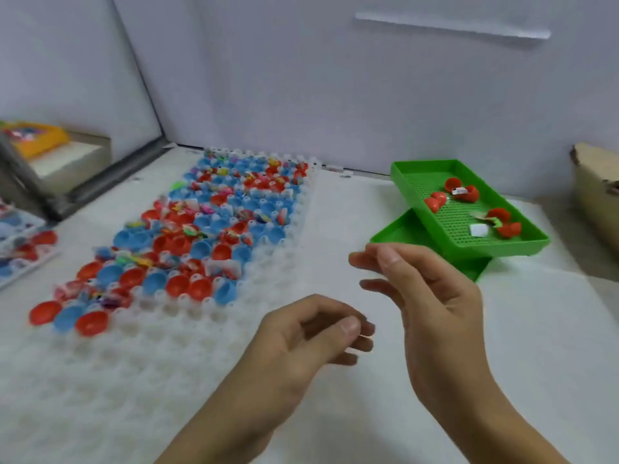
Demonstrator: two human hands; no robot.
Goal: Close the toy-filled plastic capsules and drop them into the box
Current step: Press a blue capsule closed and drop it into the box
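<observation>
— Red and blue capsules (174,242) sit open in the white holder tray (274,279), filling its far and left part; the cups along its near edge and right edge look bare. From the head view, that's where the work is.

— And the hands?

— Both hang over the near right part of the table (536,346), holding nothing that I can see. The left hand (311,333) has its fingers loosely curled, thumb near the fingertips. The right hand (425,289) is relaxed and half spread, just in front of the green trays (418,172).

— Where's the box?

— Probably the cardboard box (596,182) at the far right edge, only partly in view. A few red capsules (462,192) lie open in the upper green tray, near the right hand.

— So how to do the next one well?

— I'd judge: pick a filled capsule from the nearest occupied row, tuck any wrapper fully inside so it doesn't catch in the seam, line the halves up squarely, and press until they seat all round. Then carry it right over the box before letting go.
</observation>
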